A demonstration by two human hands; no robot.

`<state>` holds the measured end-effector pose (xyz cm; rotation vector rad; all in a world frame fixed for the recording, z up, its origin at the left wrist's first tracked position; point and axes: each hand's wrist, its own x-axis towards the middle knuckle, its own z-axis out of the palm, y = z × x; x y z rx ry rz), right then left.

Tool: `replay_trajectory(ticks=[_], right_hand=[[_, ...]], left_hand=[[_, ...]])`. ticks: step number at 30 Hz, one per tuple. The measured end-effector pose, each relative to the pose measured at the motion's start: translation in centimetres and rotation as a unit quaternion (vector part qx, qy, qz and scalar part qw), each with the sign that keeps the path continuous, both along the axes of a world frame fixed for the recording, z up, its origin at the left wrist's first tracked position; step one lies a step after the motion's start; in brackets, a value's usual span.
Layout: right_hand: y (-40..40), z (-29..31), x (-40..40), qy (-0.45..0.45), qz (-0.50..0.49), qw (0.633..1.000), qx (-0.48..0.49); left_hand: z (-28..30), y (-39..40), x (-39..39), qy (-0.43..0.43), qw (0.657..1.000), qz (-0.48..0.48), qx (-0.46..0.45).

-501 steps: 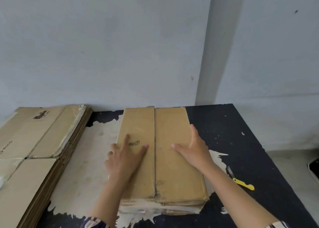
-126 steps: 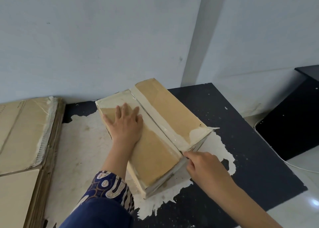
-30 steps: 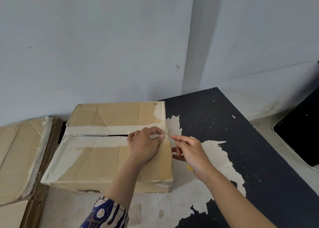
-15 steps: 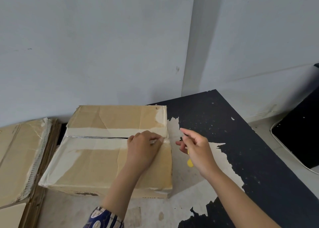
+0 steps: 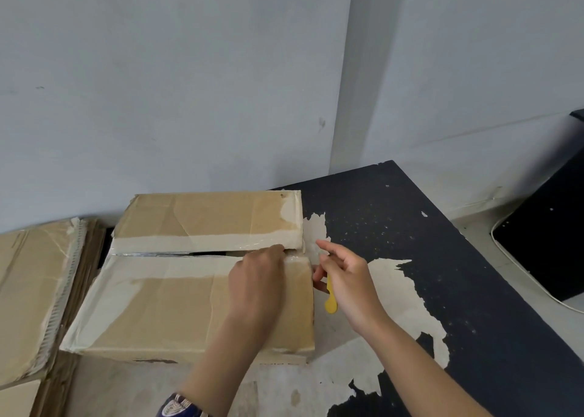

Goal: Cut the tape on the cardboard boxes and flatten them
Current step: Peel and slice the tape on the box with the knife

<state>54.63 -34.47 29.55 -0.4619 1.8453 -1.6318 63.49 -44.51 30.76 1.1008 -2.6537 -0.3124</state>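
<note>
Worn tan cardboard box (image 5: pixel 177 303) on the peeling black counter (image 5: pixel 458 274), left of centre near the wall, top flaps parted along a dark slit edged with clear tape (image 5: pixel 202 246). Left hand (image 5: pixel 257 277) curled on the near flap at the seam's right end, fingertips on tape. Right hand (image 5: pixel 346 277) just right of the box, grip closed round a yellow cutter (image 5: pixel 330 299).

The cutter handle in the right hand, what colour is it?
Yellow cutter handle, seen in the head view.
</note>
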Motion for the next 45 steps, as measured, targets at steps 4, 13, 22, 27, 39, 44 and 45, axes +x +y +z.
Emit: replay_trajectory(ticks=[4, 13, 22, 27, 39, 44, 45], right_hand=[[-0.2, -0.1, -0.1, 0.030, -0.003, 0.999, 0.018], [-0.5, 0.1, -0.2, 0.027, -0.004, 0.999, 0.036], [-1.1, 0.3, -0.6, 0.045, -0.005, 0.998, 0.046], [-1.9, 0.2, -0.4, 0.043, -0.029, 0.997, 0.048], [-2.4, 0.5, -0.5, 0.021, -0.034, 0.997, 0.065], [-2.6, 0.5, -0.6, 0.062, 0.005, 0.993, 0.102], [-2.4, 0.5, -0.6, 0.061, 0.015, 0.993, 0.104]], left_hand=[[0.6, -1.1, -0.7, -0.030, 0.989, -0.076, -0.120], [-2.1, -7.9, -1.6, -0.001, 0.905, -0.288, -0.314], [-3.9, -9.1, -1.9, 0.006, 0.867, -0.337, -0.366], [-4.5, -8.6, -1.7, 0.048, 0.874, -0.312, -0.370], [-4.3, -7.6, -1.5, 0.061, 0.897, -0.270, -0.345], [-3.8, -7.2, -1.4, 0.033, 0.915, -0.250, -0.316], [-3.7, -7.1, -1.5, 0.036, 0.919, -0.246, -0.305]])
